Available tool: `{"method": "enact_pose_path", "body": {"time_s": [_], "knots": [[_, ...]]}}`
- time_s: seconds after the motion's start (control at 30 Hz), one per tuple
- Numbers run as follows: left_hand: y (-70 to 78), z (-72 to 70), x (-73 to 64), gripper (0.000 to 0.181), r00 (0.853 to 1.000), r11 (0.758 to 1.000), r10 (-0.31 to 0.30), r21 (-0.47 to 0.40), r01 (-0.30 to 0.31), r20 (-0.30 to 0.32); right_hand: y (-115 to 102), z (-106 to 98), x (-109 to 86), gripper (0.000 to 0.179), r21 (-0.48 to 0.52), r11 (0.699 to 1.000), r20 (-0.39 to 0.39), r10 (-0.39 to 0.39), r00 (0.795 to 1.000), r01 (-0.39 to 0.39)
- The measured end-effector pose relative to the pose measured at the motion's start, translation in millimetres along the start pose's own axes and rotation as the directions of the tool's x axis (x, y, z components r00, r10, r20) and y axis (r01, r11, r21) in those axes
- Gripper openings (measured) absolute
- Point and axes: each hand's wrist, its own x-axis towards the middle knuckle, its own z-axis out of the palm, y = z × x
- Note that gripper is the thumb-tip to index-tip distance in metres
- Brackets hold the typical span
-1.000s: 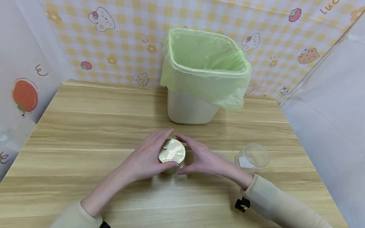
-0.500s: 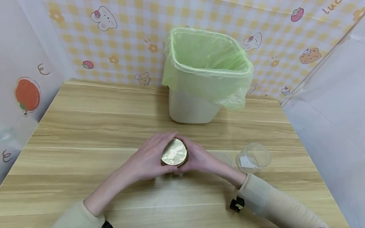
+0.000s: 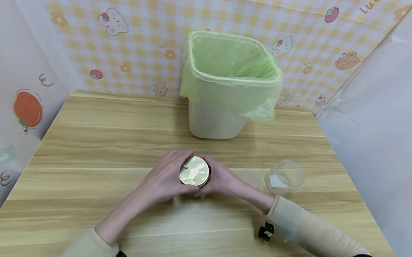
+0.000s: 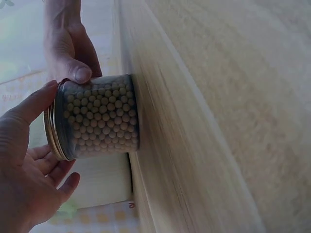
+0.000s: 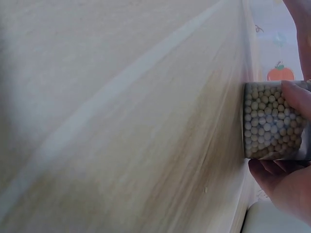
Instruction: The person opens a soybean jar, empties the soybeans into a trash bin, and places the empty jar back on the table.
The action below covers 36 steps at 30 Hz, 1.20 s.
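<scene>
A clear jar (image 4: 99, 116) full of small pale round balls, like dried beans, stands upright on the wooden table, capped with a shiny gold lid (image 3: 194, 171). My left hand (image 3: 164, 177) curves round the lid from the left; the left wrist view shows its thumb at the lid's edge and its fingers on the far side. From the right, my right hand (image 3: 217, 177) grips the jar's body lower down, thumb on the near side and fingers (image 5: 269, 174) behind. The thumbs almost meet at the front of the jar in the head view.
Behind the jar stands a white bin (image 3: 214, 121) lined with a green bag (image 3: 235, 83). To the right lie a clear plastic cup (image 3: 284, 176) and, partly behind my right wrist, a clear round disc (image 3: 250, 179). White walls (image 3: 377, 150) border the table (image 3: 186, 244) at the sides.
A second ago my right hand stood apart from the jar with its fingers spread; it has moved left and taken hold of the body. My left hand stays at the lid.
</scene>
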Motion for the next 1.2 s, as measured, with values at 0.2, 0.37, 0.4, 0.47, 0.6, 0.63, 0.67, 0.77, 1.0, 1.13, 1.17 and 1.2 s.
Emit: {"method": "enact_pose_path", "body": {"time_s": [0.2, 0.37, 0.4, 0.47, 0.6, 0.63, 0.67, 0.77, 1.0, 1.13, 1.17, 1.2], "knots": [[3.7, 4.2, -1.3, 0.100, 0.997, 0.997, 0.031, 0.073, -0.026, -0.071, 1, 2, -2.0, 0.103, 0.025, 0.999, -0.020, -0.029, 0.999, 0.030], [8.9, 10.8, -1.9, 0.101, 0.988, 0.982, 0.056, 0.184, -0.030, -0.142, 2, 3, -5.0, 0.101, 0.038, 0.998, -0.051, -0.042, 0.998, 0.044], [10.7, 11.9, -2.0, 0.100, 0.986, 0.978, 0.060, 0.205, -0.027, -0.157, 1, 4, -5.8, 0.100, 0.042, 0.998, -0.058, -0.040, 0.998, 0.042], [14.3, 14.6, -1.9, 0.100, 0.979, 0.969, 0.070, 0.246, -0.021, -0.190, 1, 5, -7.4, 0.100, 0.049, 0.998, -0.075, -0.033, 0.997, 0.037], [21.2, 20.5, -2.1, 0.093, 0.966, 0.952, 0.085, 0.306, -0.007, -0.243, 0, 5, -10.0, 0.099, 0.062, 0.997, -0.090, -0.028, 0.996, 0.034], [22.7, 21.6, -2.1, 0.091, 0.964, 0.947, 0.088, 0.320, -0.003, -0.251, 0, 5, -10.6, 0.098, 0.065, 0.997, -0.090, -0.028, 0.996, 0.034], [24.3, 22.2, -2.0, 0.090, 0.963, 0.945, 0.088, 0.327, 0.000, -0.253, 0, 5, -11.2, 0.098, 0.067, 0.997, -0.090, -0.029, 0.996, 0.035], [29.7, 19.4, -1.2, 0.088, 0.972, 0.946, 0.065, 0.324, 0.011, -0.224, -2, 1, -13.8, 0.098, 0.066, 0.997, -0.090, -0.023, 0.996, 0.029], [37.2, -11.0, -0.1, 0.103, 1.000, 0.998, -0.013, 0.059, 0.013, 0.004, -10, -15, -18.8, 0.096, 0.070, 0.997, -0.083, -0.005, 0.997, 0.011], [34.1, -25.0, -1.9, 0.096, 0.996, 0.997, 0.030, -0.071, -0.024, 0.083, -12, -23, -21.1, 0.095, 0.134, 0.991, -0.061, -0.012, 0.998, 0.020], [33.4, -27.1, -2.5, 0.095, 0.995, 0.995, 0.040, -0.093, -0.031, 0.093, -12, -24, -22.0, 0.095, 0.145, 0.989, -0.054, -0.019, 0.998, 0.027], [32.8, -28.5, -2.9, 0.093, 0.994, 0.993, 0.048, -0.113, -0.036, 0.099, -12, -25, -23.0, 0.095, 0.152, 0.988, -0.050, -0.024, 0.998, 0.032]]}}
